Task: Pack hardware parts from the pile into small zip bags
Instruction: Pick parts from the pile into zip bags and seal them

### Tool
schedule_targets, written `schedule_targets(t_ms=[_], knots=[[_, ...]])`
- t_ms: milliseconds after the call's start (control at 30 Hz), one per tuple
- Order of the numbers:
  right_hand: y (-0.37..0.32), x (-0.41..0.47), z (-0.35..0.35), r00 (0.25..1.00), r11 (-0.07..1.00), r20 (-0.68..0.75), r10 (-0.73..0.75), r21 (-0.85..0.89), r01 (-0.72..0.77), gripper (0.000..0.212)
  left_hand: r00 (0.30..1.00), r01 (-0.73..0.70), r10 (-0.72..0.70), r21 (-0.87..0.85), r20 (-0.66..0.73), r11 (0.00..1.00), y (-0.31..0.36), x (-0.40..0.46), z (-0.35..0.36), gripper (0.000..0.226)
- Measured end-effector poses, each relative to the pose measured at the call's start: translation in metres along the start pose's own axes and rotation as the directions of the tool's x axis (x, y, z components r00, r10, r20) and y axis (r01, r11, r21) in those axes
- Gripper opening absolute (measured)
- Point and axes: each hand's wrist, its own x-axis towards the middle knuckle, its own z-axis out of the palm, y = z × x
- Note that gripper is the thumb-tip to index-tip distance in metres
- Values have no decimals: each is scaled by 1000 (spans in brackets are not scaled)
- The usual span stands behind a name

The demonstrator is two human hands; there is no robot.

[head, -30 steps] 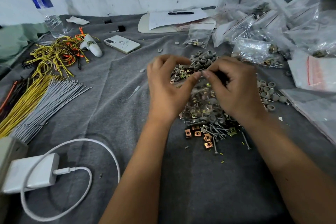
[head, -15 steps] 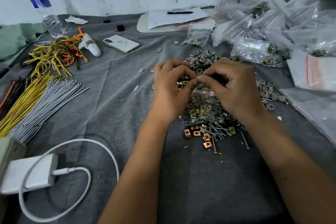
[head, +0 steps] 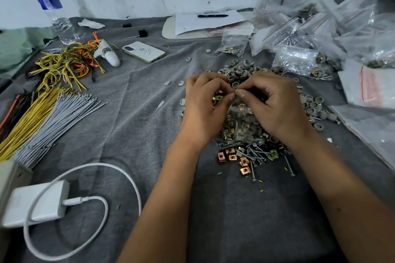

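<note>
A pile of hardware parts (head: pixel 248 145) lies on the grey cloth: screws, copper and brass clip nuts, grey rubber caps. Over it hangs a small clear zip bag (head: pixel 240 116) with parts inside. My left hand (head: pixel 203 109) and my right hand (head: pixel 271 104) meet thumb to thumb at the bag's top edge and pinch it between thumbs and forefingers. The bag's upper part is mostly hidden by my fingers.
Filled zip bags (head: pixel 299 62) heap up at the back right, with empty bags (head: pixel 372 126) at the right edge. A phone (head: pixel 143 51), a water bottle (head: pixel 54 13) and wire bundles (head: pixel 42 117) lie to the left. A charger with cable (head: pixel 36 203) sits near left.
Both hands have dropped slightly toward the pile and drawn closer together, their thumbs now touching at the bag's top. The bag hangs lower over the parts.
</note>
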Motion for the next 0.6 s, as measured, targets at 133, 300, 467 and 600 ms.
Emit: schedule_targets(t_ms=[133,300,467,600], knots=[[-1,0,0,1000,1000,9,-10,1,10,7,1000,-24,24,8,6,1000,0,-1,1,6],[-2,0,0,999,999,-27,-19,-28,18,5,1000,-9,9,-22,10,1000,1,0,-1,6],[-2,1,-1,997,999,-82,-2,-36,-1,5,999,38,-37,-44,35,998,-1,2,-4,8],[-1,1,0,995,999,-94,11,-34,-14,4,999,18,-17,-38,40,999,1,2,-3,8]])
